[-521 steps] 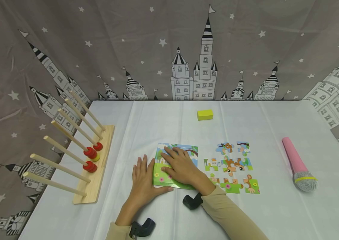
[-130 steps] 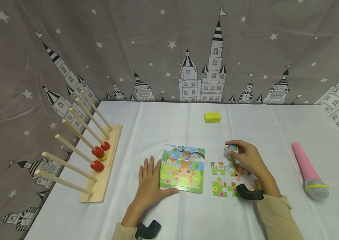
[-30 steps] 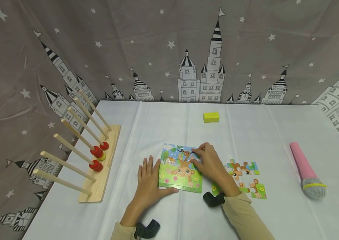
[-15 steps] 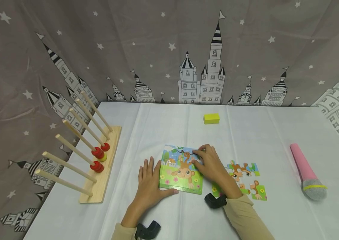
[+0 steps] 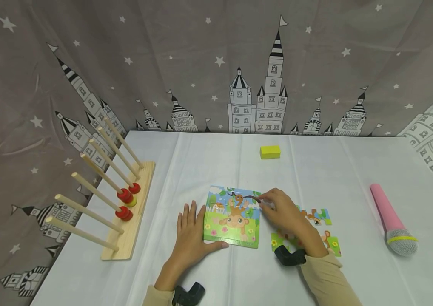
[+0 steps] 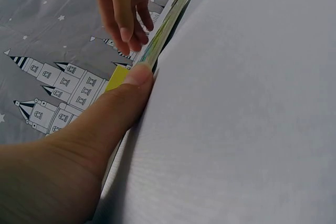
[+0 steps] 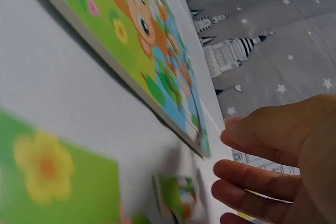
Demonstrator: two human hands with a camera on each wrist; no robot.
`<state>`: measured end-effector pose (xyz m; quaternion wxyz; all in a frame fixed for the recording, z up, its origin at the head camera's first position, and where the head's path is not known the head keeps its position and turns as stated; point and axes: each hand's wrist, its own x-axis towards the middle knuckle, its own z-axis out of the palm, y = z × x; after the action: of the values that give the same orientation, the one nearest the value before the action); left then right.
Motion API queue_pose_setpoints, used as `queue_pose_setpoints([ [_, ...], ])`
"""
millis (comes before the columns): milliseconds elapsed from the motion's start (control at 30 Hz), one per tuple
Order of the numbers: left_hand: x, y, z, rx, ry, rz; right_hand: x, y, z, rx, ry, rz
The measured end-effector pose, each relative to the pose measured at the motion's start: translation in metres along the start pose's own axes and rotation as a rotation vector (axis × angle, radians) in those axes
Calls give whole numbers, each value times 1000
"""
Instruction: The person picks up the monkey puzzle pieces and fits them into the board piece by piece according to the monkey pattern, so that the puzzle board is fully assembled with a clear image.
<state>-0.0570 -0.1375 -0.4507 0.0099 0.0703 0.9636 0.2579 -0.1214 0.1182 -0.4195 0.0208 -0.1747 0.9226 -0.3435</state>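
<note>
A square jigsaw board (image 5: 232,216) with a monkey picture lies flat at the table's middle. My left hand (image 5: 189,231) rests with straight fingers along its left side, and the thumb lies by its lower edge; the left wrist view shows that thumb (image 6: 123,95) touching the edge. Just off the board's upper right side is my right hand (image 5: 287,214), fingers loosely bent. In the right wrist view nothing shows between its fingers (image 7: 262,177), which stand apart from the board (image 7: 142,35). Loose jigsaw pieces (image 5: 331,244) lie right of the board, partly hidden under the right hand and wrist.
A wooden peg stand (image 5: 140,204) with red and yellow rings is on the left. A yellow block (image 5: 270,152) sits toward the back. On the right lies a pink toy microphone (image 5: 386,208). A grey castle-print curtain (image 5: 186,55) hangs behind the white table (image 5: 209,161).
Over four seconds ago my right hand held a loose piece; later its fingers were on the board's upper part. Now it has drawn away rightward without a piece. My left hand stays put.
</note>
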Motion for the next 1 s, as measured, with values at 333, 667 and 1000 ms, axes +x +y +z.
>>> queue_pose_setpoints([
  [333, -1, -1, 1, 11, 8, 0, -20, 22, -29, 3, -12, 111],
  [667, -1, -1, 1, 6, 6, 3, -26, 34, -37, 21, -63, 171],
  [1000, 0, 0, 0, 3, -1, -2, -29, 33, -29, -122, -31, 79],
])
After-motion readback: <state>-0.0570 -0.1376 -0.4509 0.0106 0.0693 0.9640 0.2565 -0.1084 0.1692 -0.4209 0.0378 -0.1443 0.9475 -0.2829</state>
